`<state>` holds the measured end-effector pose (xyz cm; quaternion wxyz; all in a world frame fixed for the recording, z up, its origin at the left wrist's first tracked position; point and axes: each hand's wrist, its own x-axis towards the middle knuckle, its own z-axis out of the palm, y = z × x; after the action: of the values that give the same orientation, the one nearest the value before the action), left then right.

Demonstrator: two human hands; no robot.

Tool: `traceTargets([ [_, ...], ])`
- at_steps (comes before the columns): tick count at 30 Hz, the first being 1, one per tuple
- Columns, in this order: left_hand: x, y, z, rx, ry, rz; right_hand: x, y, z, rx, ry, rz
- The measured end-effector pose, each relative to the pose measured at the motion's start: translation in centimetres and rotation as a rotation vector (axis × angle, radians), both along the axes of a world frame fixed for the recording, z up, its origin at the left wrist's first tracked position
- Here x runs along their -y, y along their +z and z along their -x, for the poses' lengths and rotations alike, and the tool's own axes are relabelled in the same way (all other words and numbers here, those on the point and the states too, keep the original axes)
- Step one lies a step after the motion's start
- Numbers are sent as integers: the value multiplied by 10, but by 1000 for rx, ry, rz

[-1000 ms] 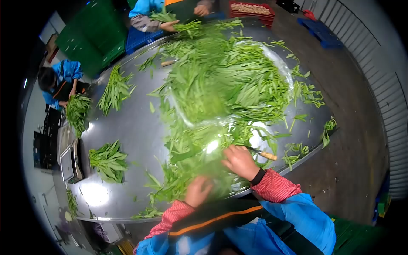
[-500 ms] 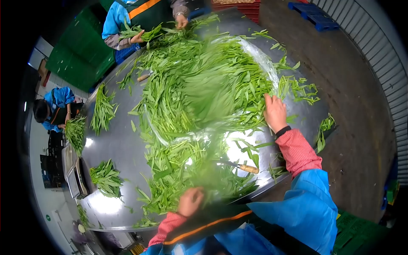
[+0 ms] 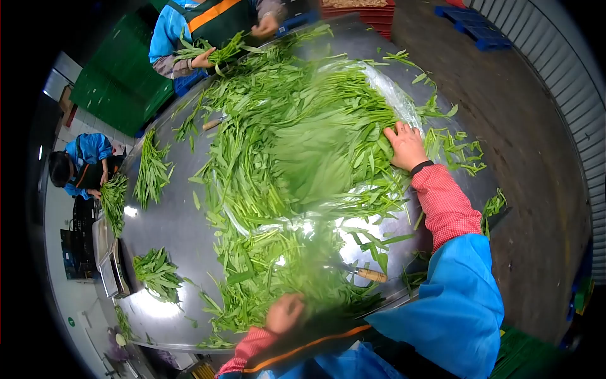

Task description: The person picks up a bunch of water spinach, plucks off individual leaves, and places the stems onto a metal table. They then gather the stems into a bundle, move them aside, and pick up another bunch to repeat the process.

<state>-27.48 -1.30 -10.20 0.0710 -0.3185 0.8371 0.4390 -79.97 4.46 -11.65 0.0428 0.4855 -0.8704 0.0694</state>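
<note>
A large heap of water spinach, long green stems with narrow leaves, covers the middle of the metal table. My right hand is at the heap's right edge, its fingers bent over the stem ends beside clear plastic sheeting. Low in front of me, my left hand is curled closed near loose leaves; whatever it holds is hidden. A wooden-handled knife lies between my hands, its blade partly under greens. A blurred smear across the middle of the view obscures some of the heap.
Across the table, a co-worker's hand holds greens. Another person handles a bunch at the left. Separate bunches lie near a scale. A second wooden handle sits at the heap's left. Red crates stand behind.
My right hand has moved a little farther away along the heap's right edge, onto the stem ends. My left hand has barely shifted. The co-worker's free hand across the table has lifted slightly.
</note>
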Motion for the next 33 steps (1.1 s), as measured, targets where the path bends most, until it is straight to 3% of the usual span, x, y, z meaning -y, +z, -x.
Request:
traceTargets([
  [4,4,3,6,19,29,-43,-13,9,-7,4,145,54],
  [8,5,0,3,16,49,-57,-18,1,-6,158,97,116],
  [11,4,-9,1,7,58,-54,-12,-2,-2,114,125,146],
  [15,3,-13,-1,-15,67,-30,0,4,2,134,61,-78],
  [19,1,-4,-1,5,61,-30,1,29,-2,21,176,-31],
  [22,-1,-12,-6,-17,52,-41,-2,59,-7,-23,308,175],
  [25,-3,-9,-2,17,47,-28,-4,98,-23,157,278,221],
  [29,-2,-7,-3,7,21,-27,-12,106,-33,569,12,137],
  [30,-3,-3,-1,13,11,-10,-18,58,-21,625,-49,248],
  [33,-5,3,1,-120,13,-26,-29,10,-39,964,-132,358],
])
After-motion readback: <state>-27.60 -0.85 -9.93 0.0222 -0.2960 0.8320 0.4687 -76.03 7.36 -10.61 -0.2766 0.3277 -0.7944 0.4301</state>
